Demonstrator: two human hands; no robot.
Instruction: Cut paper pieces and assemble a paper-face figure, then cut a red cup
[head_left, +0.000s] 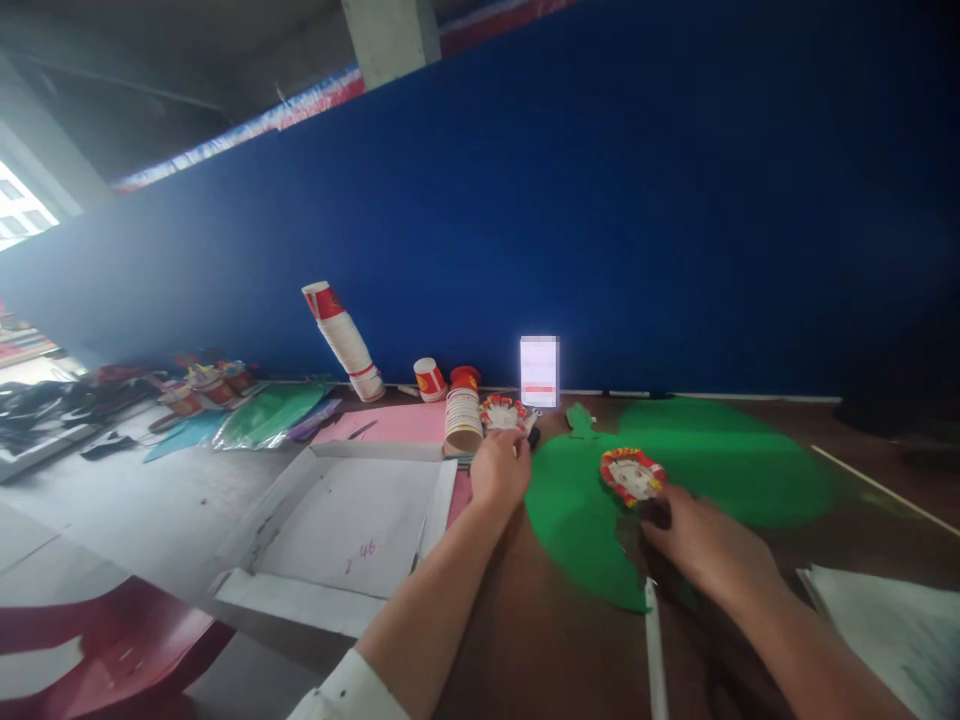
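My right hand [709,540] pinches the edge of a flat, round paper piece [632,475] with a white middle and a fringed red and yellow rim. It is over a green paper sheet [574,515] with a cut-in edge; a dark patch between finger and thumb is unclear. My left hand [501,468], fingers curled, is by a similar fringed piece [504,412] and a small black item [534,437]. Whatever those fingers hold is hidden. Just left of this hand lies a stack of paper cups [463,415].
A leaning cup stack [345,345] and a single red cup [430,380] stand near the blue partition [600,200]. A lit screen [539,370] rests against it. An open white box lid [330,520] lies left, a thin stick [885,490] right, a red chair [127,650] front left.
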